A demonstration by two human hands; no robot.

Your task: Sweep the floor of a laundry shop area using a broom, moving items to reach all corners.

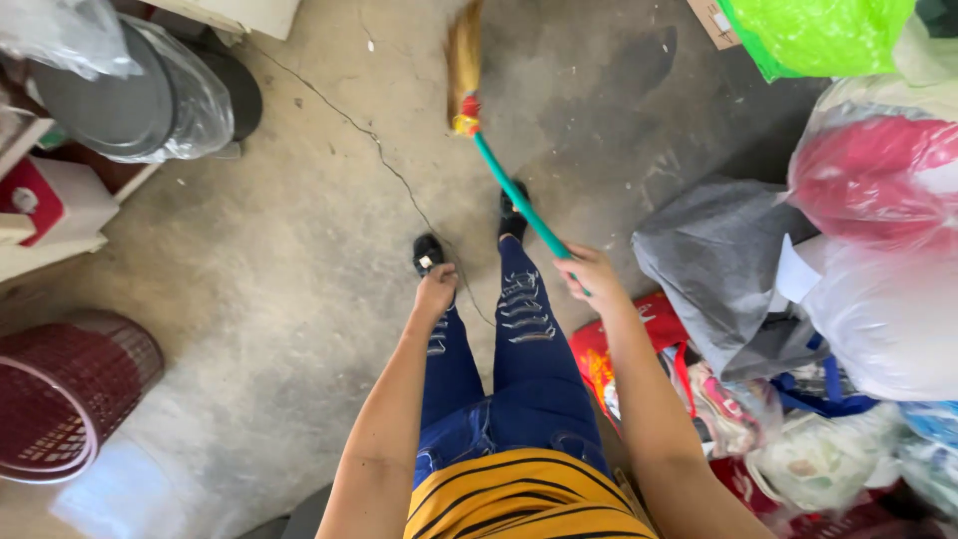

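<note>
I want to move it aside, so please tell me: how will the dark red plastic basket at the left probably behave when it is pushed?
The dark red basket has mesh walls, so it is probably light and should slide easily on the concrete floor. It lies tilted on its side and looks round, so it may roll rather than stay put.

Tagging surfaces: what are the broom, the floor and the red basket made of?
Broom: straw-like tan bristles, glossy green handle, probably plastic or painted, held by the right hand. Floor: matte grey concrete, cracked. Basket: dark red perforated plastic, judging by its lattice.
</note>
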